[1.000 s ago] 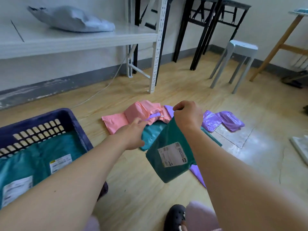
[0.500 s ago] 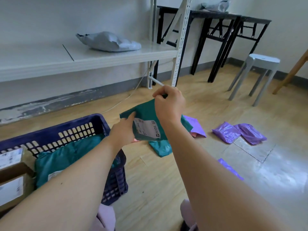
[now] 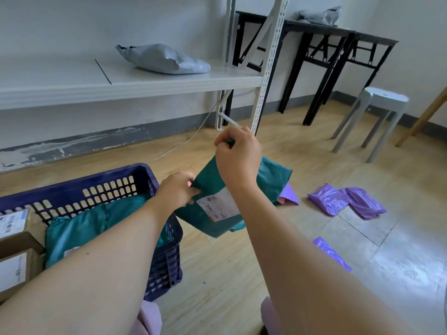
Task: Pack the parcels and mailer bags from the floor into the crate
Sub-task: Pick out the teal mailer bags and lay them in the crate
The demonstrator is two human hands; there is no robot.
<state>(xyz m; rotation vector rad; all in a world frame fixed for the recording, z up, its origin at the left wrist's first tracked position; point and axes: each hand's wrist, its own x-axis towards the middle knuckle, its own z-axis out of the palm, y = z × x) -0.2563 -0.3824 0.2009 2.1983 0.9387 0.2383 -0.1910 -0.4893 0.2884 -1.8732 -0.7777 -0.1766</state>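
Mailer, seemingly light and floppy, is being pinched at top by right hand, at side by left hand.

Soft, even daylight fills the room, fairly bright. A pale glare spreads over the floor at lower right, so light seems to come from that side. Shadows are faint; a dim band sits under the shelf. Straight lines bow toward the frame edges. Print on the green mailer bag is smeared, unreadable.
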